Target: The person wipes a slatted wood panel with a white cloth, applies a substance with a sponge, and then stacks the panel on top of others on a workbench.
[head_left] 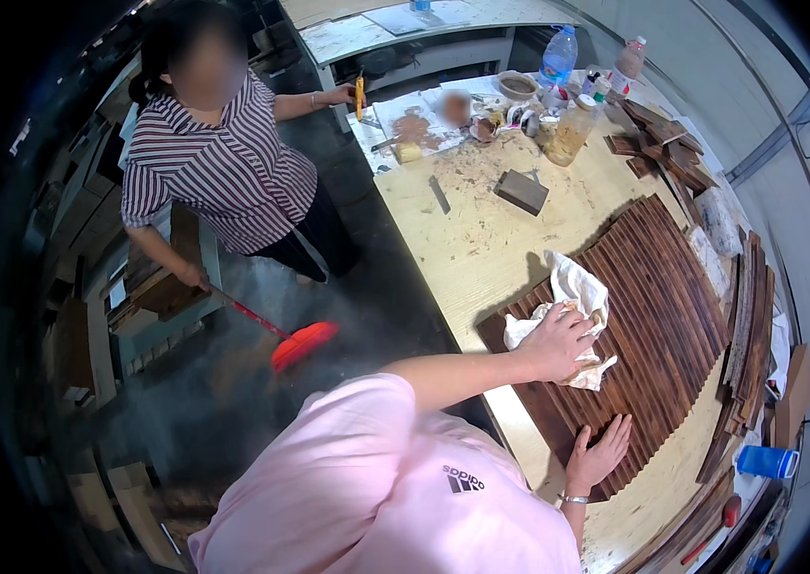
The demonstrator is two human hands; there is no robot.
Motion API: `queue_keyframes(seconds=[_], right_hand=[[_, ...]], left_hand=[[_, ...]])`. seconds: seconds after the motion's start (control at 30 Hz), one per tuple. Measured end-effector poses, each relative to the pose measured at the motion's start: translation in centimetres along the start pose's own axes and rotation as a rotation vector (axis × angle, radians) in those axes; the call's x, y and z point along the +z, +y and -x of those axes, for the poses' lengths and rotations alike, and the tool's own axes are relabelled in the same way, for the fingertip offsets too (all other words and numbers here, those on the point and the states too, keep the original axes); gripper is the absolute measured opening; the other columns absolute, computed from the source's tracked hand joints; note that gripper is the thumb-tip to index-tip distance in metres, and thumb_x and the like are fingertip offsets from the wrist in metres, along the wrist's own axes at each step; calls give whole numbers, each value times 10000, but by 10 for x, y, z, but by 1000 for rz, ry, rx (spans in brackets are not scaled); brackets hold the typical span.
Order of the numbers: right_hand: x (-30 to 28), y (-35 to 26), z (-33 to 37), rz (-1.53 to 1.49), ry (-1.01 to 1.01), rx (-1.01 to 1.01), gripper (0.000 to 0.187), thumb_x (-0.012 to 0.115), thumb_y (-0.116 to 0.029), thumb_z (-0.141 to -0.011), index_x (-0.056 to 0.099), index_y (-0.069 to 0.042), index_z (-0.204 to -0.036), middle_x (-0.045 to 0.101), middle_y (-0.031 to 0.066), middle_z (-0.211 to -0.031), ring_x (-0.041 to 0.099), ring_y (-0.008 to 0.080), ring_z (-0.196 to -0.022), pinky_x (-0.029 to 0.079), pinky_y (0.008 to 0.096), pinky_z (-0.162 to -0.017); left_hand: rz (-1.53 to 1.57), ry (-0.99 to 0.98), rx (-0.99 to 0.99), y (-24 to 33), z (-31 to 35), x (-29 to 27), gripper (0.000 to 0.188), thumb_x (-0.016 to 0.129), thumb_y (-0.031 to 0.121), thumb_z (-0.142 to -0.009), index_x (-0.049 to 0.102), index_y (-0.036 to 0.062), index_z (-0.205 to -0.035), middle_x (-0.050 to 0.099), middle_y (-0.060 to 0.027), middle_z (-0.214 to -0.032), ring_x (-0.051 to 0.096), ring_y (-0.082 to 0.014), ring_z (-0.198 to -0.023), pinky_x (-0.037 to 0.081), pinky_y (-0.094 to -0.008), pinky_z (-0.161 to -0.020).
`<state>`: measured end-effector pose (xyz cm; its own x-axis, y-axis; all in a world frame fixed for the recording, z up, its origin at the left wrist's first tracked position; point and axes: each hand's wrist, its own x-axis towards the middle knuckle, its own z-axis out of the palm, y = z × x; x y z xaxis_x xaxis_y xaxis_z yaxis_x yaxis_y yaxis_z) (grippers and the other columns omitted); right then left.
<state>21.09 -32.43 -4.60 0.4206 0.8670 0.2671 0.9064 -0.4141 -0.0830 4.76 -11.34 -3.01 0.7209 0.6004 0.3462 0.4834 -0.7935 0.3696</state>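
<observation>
While the left hand [558, 344] grips a bunched white cloth [582, 287] against a ridged dark-wood panel [658, 287], the right hand [602, 450] rests open on the panel's near part.

The panel lies at a slant on the pale wooden tabletop [481, 253], the cloth's loose ends poking out around the left hand's fingers; the right hand, a bracelet [574, 498] at its wrist, has its fingers extended over the ridges and grasps nothing. Beyond the panel sit a rectangular grey-brown block [522, 192], a jar of yellowish contents [572, 132] and a pile of dark wood offcuts [668, 143], with long wood strips [747, 335] along the panel's right. Across the tabletop's left edge, a co-worker in a striped shirt [218, 167] holds a red broom [302, 344] in one hand and a slim yellow tool [359, 98] in the other.
</observation>
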Motion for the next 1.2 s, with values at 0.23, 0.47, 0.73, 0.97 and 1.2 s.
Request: queue_keyframes(seconds=[0.23, 0.47, 0.73, 0.97, 1.2], right_hand=[[3, 3, 5, 38, 41, -20, 653, 576, -355, -947, 431, 9, -1469, 398, 182, -1570, 401, 377, -1418, 329, 509, -1159], [-10, -10, -5, -1, 24, 23, 693, 621, -327, -857, 462, -6, -1451, 413, 174, -1562, 408, 363, -1414, 315, 508, -1159], [-2, -6, 0, -38, 44, 79, 739, 680, -359, -815, 471, -29, -1443, 417, 167, -1556, 406, 349, -1414, 307, 517, -1167], [-3, -4, -3, -2, 58, 57, 742, 684, -355, -798, 482, -30, -1435, 433, 158, -1547, 427, 347, -1397, 330, 514, -1151], [-3, -1, -2, -30, 86, 63, 731, 672, -353, -800, 487, -33, -1431, 436, 156, -1547, 441, 346, -1386, 343, 522, -1137]], left_hand=[[118, -101, 47, 16, -10, 7, 483, 683, 309, -850, 640, 91, -1279, 576, -106, -1366, 471, -300, -1281, 312, -468, -1099], [284, 105, 400, -26, -22, -5, 325, 726, 413, -810, 742, 125, -960, 678, -86, -972, 625, -287, -1003, 451, -426, -923], [242, 235, -630, -172, -8, -85, 288, 601, 136, -914, 728, 103, -1170, 713, -175, -1135, 681, -354, -996, 537, -426, -867], [37, -44, 239, -60, -59, -29, 361, 651, 196, -924, 671, 160, -1282, 659, -135, -1252, 615, -296, -1151, 447, -428, -1039], [329, -48, -661, -142, -65, -73, 274, 615, 151, -931, 685, 88, -1188, 725, -187, -1058, 699, -346, -964, 549, -431, -825]])
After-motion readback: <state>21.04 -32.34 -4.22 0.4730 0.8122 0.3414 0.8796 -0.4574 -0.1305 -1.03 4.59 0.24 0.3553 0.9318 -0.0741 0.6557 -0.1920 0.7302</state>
